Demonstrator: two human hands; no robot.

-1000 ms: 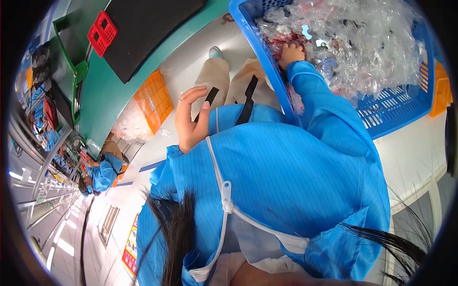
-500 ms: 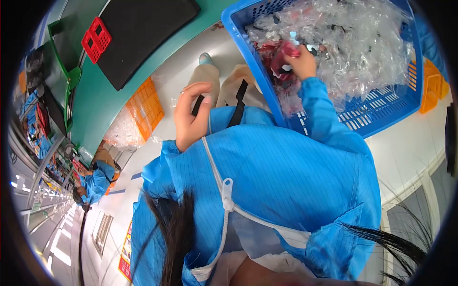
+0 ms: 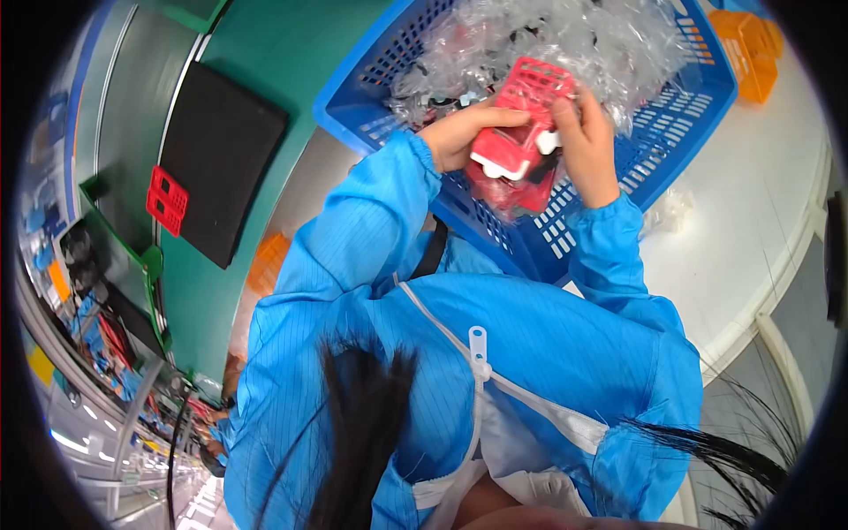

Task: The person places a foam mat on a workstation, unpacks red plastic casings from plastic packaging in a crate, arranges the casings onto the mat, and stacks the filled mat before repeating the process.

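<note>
Above a blue basket full of clear plastic bags, I hold a red and white plastic toy truck in both hands. My left hand grips its left side, the thumb lying across the red part. On the other side, my right hand has its thumb and fingers closed at the edge of the red grid-like part. Clear film partly covers the truck, and more red pieces in film hang just below it.
To the left is a green worktable with a black mat and a red perforated piece. An orange crate stands beyond the basket at the upper right. Far left, a partly visible person sits.
My left hand has moved from above my lap to the basket and taken hold of the truck. My right hand has lifted the red item from the bags. The view has turned toward the basket.
</note>
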